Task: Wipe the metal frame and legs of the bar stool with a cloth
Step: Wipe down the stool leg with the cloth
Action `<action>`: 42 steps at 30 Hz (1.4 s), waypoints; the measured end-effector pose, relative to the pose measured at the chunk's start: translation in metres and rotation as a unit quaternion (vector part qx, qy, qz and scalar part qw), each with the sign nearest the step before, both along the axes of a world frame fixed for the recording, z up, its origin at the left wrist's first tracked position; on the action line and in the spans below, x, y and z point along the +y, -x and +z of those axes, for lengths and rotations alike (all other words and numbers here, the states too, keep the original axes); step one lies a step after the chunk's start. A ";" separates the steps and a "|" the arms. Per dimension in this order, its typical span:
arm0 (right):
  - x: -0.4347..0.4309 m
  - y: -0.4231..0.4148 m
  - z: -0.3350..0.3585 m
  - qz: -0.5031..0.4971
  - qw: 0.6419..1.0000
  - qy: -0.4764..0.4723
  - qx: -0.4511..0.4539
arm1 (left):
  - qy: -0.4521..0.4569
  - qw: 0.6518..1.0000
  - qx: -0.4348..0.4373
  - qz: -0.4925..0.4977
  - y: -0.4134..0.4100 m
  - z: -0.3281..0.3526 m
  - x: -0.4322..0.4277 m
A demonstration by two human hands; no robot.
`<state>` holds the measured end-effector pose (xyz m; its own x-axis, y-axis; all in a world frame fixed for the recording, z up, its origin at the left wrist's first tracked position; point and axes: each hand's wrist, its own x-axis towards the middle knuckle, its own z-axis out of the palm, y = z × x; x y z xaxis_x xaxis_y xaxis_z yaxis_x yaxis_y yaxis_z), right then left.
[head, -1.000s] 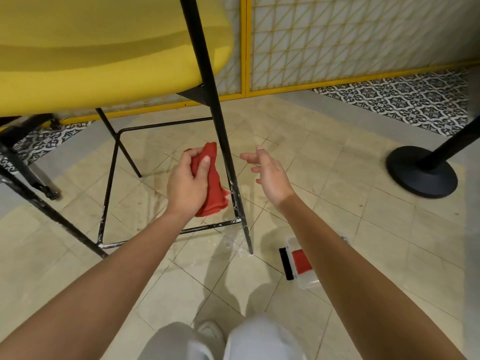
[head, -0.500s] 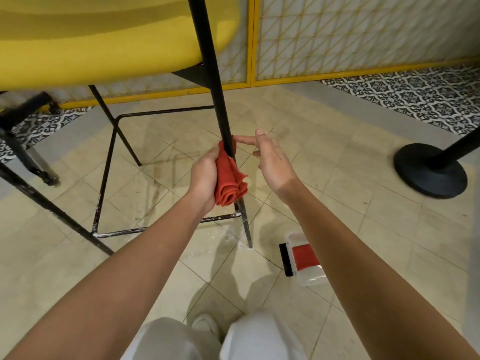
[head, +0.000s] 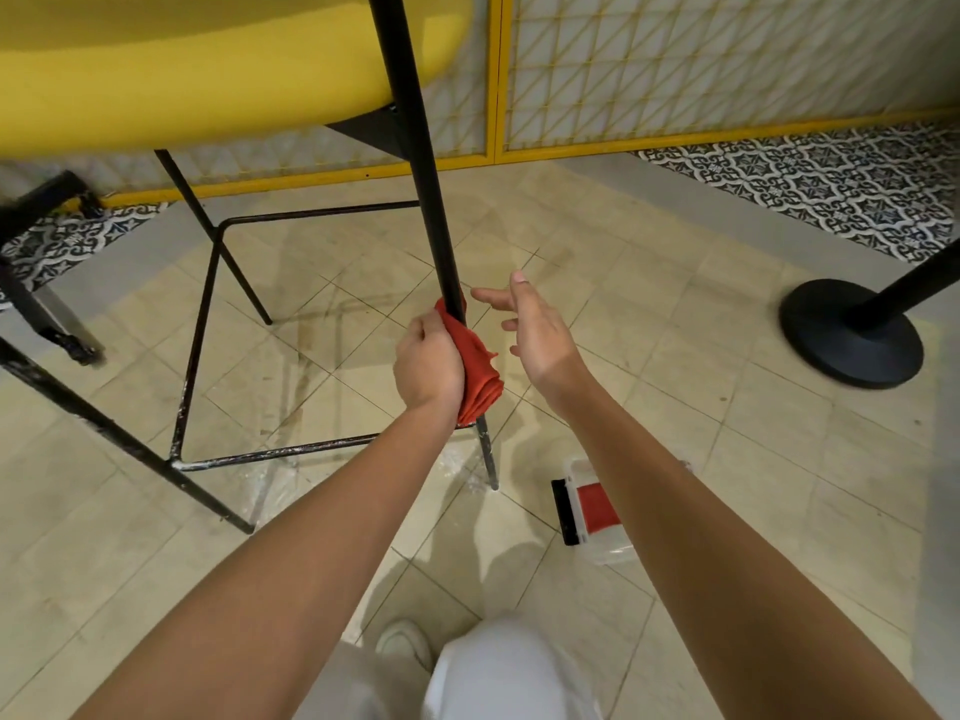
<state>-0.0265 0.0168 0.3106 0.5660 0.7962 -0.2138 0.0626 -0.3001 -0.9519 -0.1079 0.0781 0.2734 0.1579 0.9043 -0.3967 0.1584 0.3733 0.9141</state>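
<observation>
A bar stool with a yellow seat [head: 208, 70] stands on thin black metal legs joined low down by a footrest frame [head: 270, 452]. Its near right leg [head: 415, 148] runs from the seat down to the floor. My left hand [head: 428, 363] grips a red cloth [head: 478, 366] wrapped around the lower part of that leg, just above the footrest bar. My right hand [head: 535, 330] hovers open just right of the leg with its fingers spread, touching nothing.
A clear plastic box [head: 592, 504] with a red cloth and a black strip inside lies on the tiled floor by my right forearm. A black post on a round base [head: 852, 335] stands at the right. Another black frame [head: 36, 298] is at the left edge.
My left hand brought the cloth from beside the leg onto it and closed around it. My right hand stayed open next to the leg.
</observation>
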 end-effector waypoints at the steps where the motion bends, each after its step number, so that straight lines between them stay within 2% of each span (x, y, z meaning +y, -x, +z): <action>1: -0.001 0.001 -0.003 -0.003 1.000 0.005 0.004 | 0.016 1.000 0.020 -0.009 0.001 -0.005 -0.001; 3: -0.002 0.001 -0.009 -0.015 1.000 0.012 0.016 | 0.039 0.998 0.047 -0.022 0.005 -0.007 -0.002; 4: -0.003 0.000 -0.010 -0.019 0.999 0.015 0.024 | 0.022 0.998 0.051 -0.024 0.007 -0.006 -0.003; 7: -0.005 -0.003 -0.019 -0.028 0.999 0.029 0.034 | -0.092 0.996 0.001 -0.016 0.012 -0.006 -0.016; 9: -0.009 -0.002 -0.026 -0.029 0.998 0.033 0.041 | -0.133 0.990 0.014 -0.037 0.011 -0.013 -0.023; 14: -0.018 -0.001 -0.041 0.000 0.998 0.052 0.031 | -0.088 0.991 0.054 -0.080 0.011 -0.020 -0.022; 17: -0.018 -0.004 -0.042 -0.024 0.998 0.052 0.029 | -0.144 0.987 0.012 -0.075 0.016 -0.016 -0.032; 20: -0.017 -0.005 -0.042 -0.034 0.998 0.051 0.028 | -0.177 0.981 0.009 -0.078 0.012 -0.018 -0.034; 22: -0.019 -0.004 -0.042 -0.025 0.998 0.051 0.025 | -0.161 0.981 0.034 -0.102 0.011 -0.022 -0.030; 25: -0.021 -0.004 -0.042 -0.022 0.998 0.053 0.031 | -0.120 0.972 0.123 -0.163 0.018 -0.035 -0.020; 27: -0.021 -0.002 -0.042 -0.027 0.998 0.047 0.043 | -0.135 0.958 0.176 -0.182 0.029 -0.040 -0.019; 29: -0.020 -0.001 -0.041 -0.032 0.998 0.041 0.047 | -0.246 0.931 0.213 -0.167 0.041 -0.036 -0.025; 31: -0.020 -0.001 -0.041 -0.037 0.997 0.038 0.048 | -0.376 0.889 0.215 -0.147 0.048 -0.027 -0.031; 33: -0.021 -0.001 -0.040 -0.039 0.997 0.034 0.052 | -0.493 0.826 0.218 -0.162 0.047 -0.020 -0.028; 35: -0.022 0.000 -0.039 -0.042 0.997 0.032 0.059 | -0.585 0.751 0.259 -0.163 0.040 -0.016 -0.017; 37: -0.023 0.001 -0.039 -0.044 0.997 0.032 0.058 | -0.623 0.701 0.314 -0.146 0.033 -0.014 -0.005; 39: -0.025 0.000 -0.040 -0.042 0.997 0.027 0.053 | -0.630 0.666 0.366 -0.158 0.028 -0.017 -0.001; 42: -0.028 -0.002 -0.047 -0.036 0.998 0.020 0.048 | -0.593 0.635 0.435 -0.235 0.021 -0.024 -0.010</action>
